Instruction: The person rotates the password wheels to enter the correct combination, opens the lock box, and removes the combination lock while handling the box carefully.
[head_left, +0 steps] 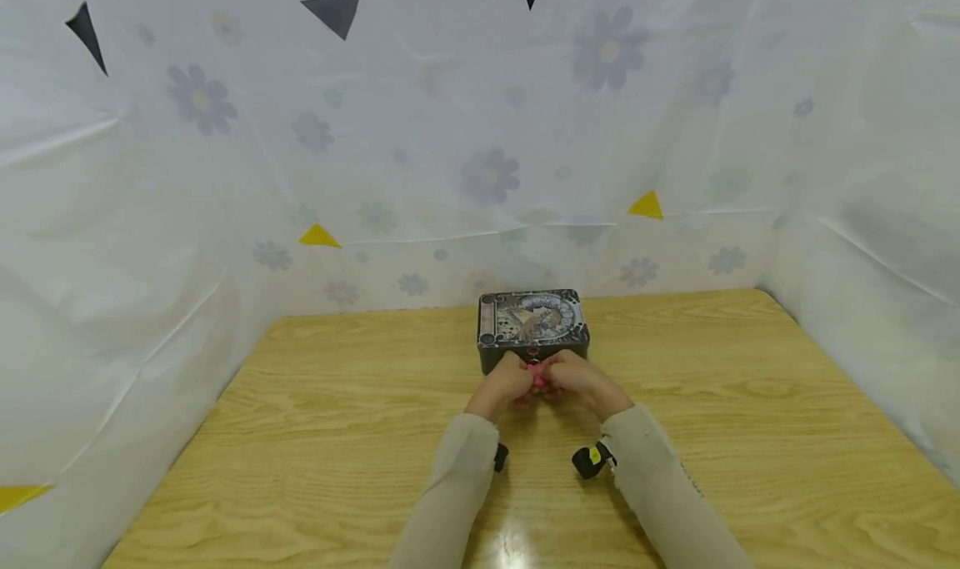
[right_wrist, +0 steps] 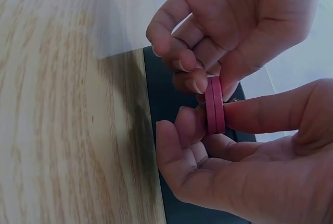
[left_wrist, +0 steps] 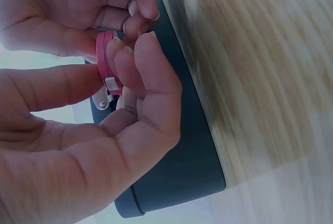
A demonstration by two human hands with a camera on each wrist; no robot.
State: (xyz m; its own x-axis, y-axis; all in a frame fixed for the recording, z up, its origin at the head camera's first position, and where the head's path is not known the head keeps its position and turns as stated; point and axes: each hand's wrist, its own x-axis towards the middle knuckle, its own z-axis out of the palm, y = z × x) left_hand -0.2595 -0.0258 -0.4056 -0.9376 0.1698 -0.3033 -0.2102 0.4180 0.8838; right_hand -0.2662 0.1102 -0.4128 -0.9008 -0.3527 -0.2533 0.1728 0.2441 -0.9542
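Observation:
A dark tin box (head_left: pixel 534 319) with a patterned lid stands toward the back of the table. At its front, both hands meet around a small pink object (head_left: pixel 537 372), which looks like a flat padlock beside a metal clasp (left_wrist: pixel 102 101). The left hand (head_left: pixel 504 383) pinches its one side between thumb and fingers; the right hand (head_left: pixel 583 379) pinches its other side. In the right wrist view, the pink object (right_wrist: pixel 215 105) is edge-on, with thumbs on one face and curled fingertips on the other. Fingers hide part of the clasp.
The wooden table (head_left: pixel 337 436) spreads out around the box and arms. White flower-printed sheeting (head_left: pixel 420 161) with dark and yellow triangles rises behind the table and at both sides. A black wrist device (head_left: pixel 591 460) sits by the right sleeve.

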